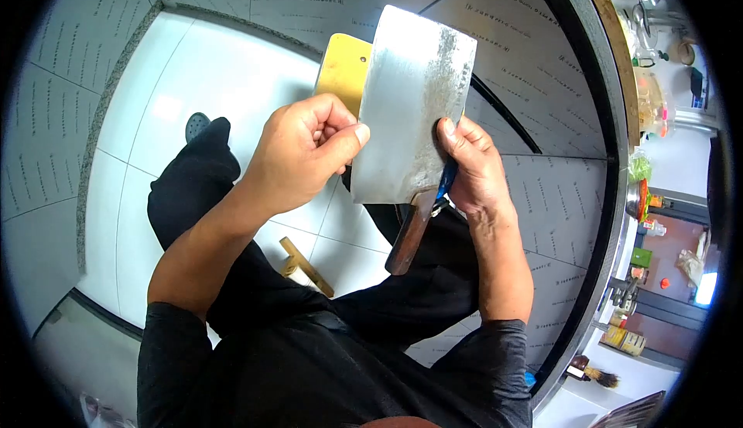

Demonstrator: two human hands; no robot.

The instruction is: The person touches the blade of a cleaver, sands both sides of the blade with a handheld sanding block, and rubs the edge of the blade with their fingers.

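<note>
Above the tiled floor [220, 60], the cleaver [406, 103] is held broad face up, its brown handle [405, 244] pointing near. The right hand [476, 163] grips it along the right edge, thumb on top, which seems to steady the metal while leaving the handle free. The left hand [309, 151] is curled, thumb at the opposite edge; I cannot tell whether it pinches. Partly behind, on the far left, shows a yellow panel [340, 72], its support hidden.

Left hand [309, 149], yours, 1: curled, thumb pointing inward. Right hand [474, 166], yours, 1: clasped, thumb forward. Forearms [503, 273], 2: bare, extended.
</note>
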